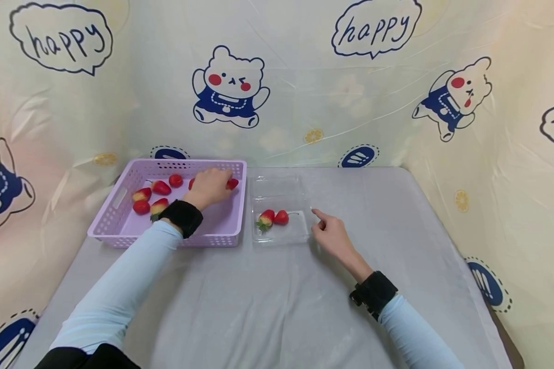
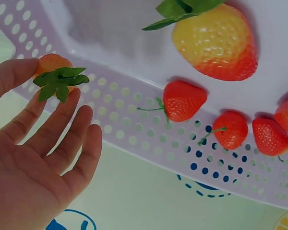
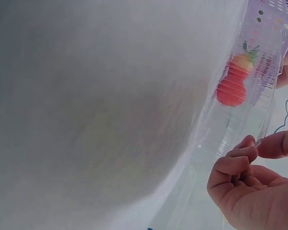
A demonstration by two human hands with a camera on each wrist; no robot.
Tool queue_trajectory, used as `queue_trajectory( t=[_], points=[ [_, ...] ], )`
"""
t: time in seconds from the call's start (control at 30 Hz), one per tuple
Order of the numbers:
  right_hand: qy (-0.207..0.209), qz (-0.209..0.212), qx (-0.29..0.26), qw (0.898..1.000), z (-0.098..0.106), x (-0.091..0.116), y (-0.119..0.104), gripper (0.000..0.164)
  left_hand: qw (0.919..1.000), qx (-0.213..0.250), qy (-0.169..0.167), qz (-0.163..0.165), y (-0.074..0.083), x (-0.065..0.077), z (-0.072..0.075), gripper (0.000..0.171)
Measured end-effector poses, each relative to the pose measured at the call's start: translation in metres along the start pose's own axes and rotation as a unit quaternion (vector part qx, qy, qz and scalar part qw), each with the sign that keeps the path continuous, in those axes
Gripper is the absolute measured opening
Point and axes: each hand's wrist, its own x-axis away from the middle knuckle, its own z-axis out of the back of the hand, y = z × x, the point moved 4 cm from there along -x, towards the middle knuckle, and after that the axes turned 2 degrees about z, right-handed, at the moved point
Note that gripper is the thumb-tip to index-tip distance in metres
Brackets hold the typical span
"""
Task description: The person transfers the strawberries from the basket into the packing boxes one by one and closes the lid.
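Note:
My left hand [image 1: 209, 185] is over the right back part of the purple basket [image 1: 120, 218]. In the left wrist view its thumb and fingertips pinch an orange-red strawberry [image 2: 53, 62] with green leaves. Several other strawberries, among them a large yellow-red one [image 2: 216, 43], lie in the basket. Beside the basket stands a clear plastic box [image 1: 286, 237] holding two strawberries, one with green leaves [image 1: 265, 219] and one with a thin stem [image 1: 281, 217]. My right hand [image 1: 333, 234] pinches the right edge of that box between thumb and finger.
A grey cloth [image 1: 240, 307] covers the table. Behind and at the sides hangs a pale curtain [image 1: 304, 92] printed with cartoon bears. The basket's perforated wall [image 1: 242, 205] stands close to the left side of the clear box.

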Motion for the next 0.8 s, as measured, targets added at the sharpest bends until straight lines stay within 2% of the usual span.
queue_trajectory(
  t=[0.43, 0.8],
  points=[
    [0.001, -0.001, 0.000, 1.000, -0.001, 0.000, 0.002, 0.055, 0.9993, -0.013, 0.034, 0.009, 0.010, 0.009, 0.009, 0.031],
    [0.004, -0.004, -0.001, 1.000, -0.001, -0.001, 0.003, 0.055, 0.9974, -0.008, 0.071, -0.011, 0.024, 0.014, 0.016, 0.018]
  ],
)
